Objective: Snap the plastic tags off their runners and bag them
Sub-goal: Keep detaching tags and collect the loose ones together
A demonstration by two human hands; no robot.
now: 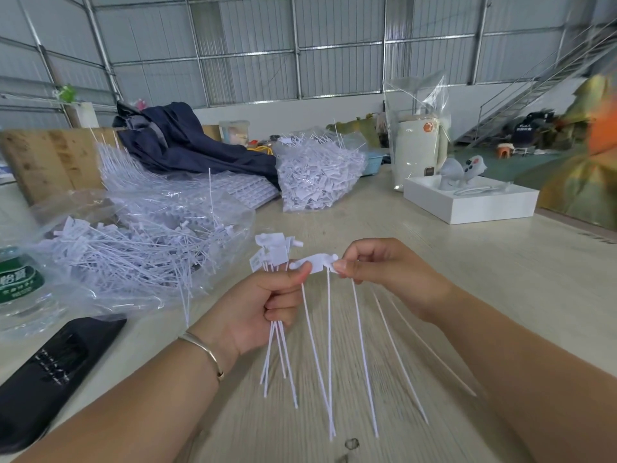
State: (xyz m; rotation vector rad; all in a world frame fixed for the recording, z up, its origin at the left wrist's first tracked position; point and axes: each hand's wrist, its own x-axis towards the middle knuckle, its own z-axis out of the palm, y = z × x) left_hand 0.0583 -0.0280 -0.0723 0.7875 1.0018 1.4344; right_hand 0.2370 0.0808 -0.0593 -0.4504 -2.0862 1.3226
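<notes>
Two hands meet at frame centre in the head view. Left hand (267,305), at about 7 o'clock from the tag strip, has its fingers curled round a small bunch of loose tags (272,252), heads up and tails hanging below the fist, probably parked there so finished pieces stay together until bagging. Its thumb also pinches the left end of a short runner strip (317,262); right hand (384,272) pinches the other end between thumb and forefinger, other fingers curled. Thin tails hang from the strip toward 6 o'clock, above the tabletop (434,295). Opposed grip at both ends looks set for a bend or twist to snap a tag free; judgement only. Open clear bag (140,248) holding loose tags lies at 10 o'clock, near the left hand, handy for dropping the bunch. A fuller bag (320,175) sits at 12 o'clock, well apart. Water bottle (20,289) at 9 o'clock, dark case (50,369) at 8 o'clock, white box (467,202) at 2 o'clock.
</notes>
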